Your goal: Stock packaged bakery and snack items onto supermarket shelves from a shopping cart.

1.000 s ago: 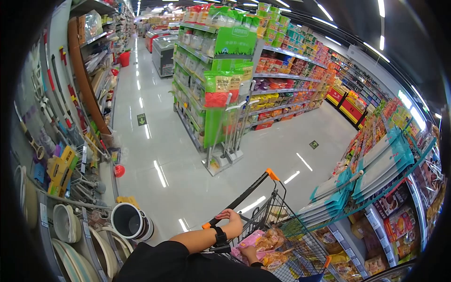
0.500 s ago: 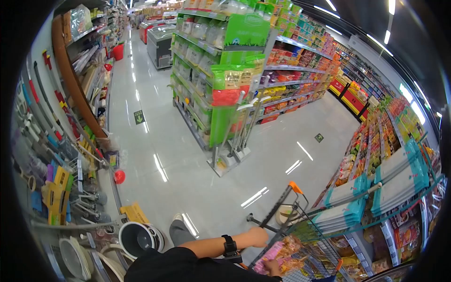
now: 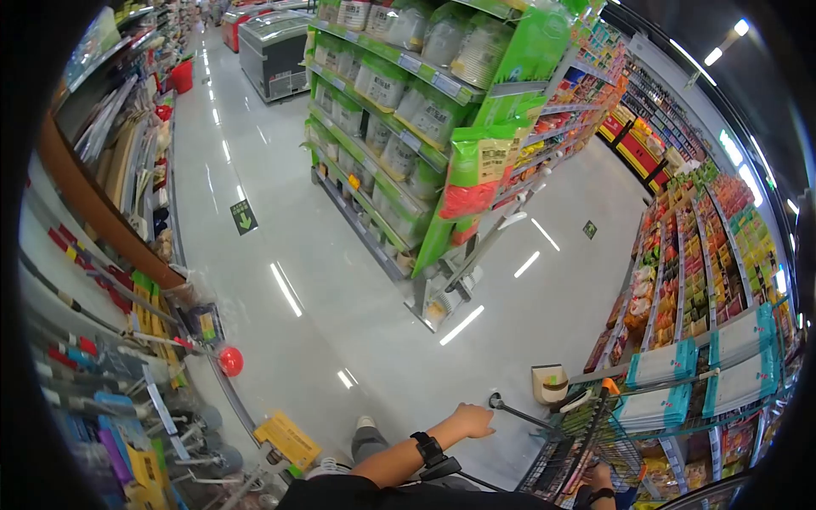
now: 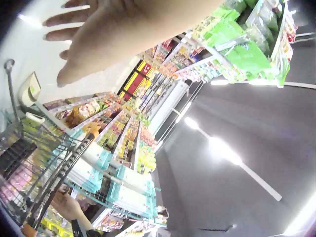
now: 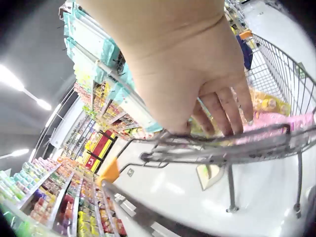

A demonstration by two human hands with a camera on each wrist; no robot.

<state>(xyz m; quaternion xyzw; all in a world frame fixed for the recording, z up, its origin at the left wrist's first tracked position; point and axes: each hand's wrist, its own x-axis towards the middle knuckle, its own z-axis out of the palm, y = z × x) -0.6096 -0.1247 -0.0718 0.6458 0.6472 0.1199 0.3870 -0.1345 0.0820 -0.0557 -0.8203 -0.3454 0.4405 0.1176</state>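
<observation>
My left hand [image 3: 469,420] reaches forward over the floor with nothing in it, to the left of a wire shopping cart [image 3: 625,446]. Its fingers are spread and straight in the left wrist view. My right hand [image 3: 599,476] is low at the right, over the cart. In the right wrist view its loosely bent fingers hang down at the wire rim [image 5: 222,154]. A pink package [image 5: 266,121] and a yellowish bag [image 5: 276,106] lie in the cart beyond the fingertips. The cart's handle bar [image 5: 138,217] has an orange end cap [image 5: 109,173].
A green shelf unit [image 3: 382,127] stands ahead, with long-handled tools [image 3: 463,285] at its corner. Teal-edged packs [image 3: 663,399] hang on a rack beside the cart. A beige dustpan [image 3: 550,387] sits nearby. Left, a red ball-shaped item [image 3: 230,361] and yellow box [image 3: 287,439] edge the aisle.
My left hand has come away from the cart handle and now stands apart from it. In the head view the cart has shifted right; my right hand has moved right with it. The green shelf looks nearer.
</observation>
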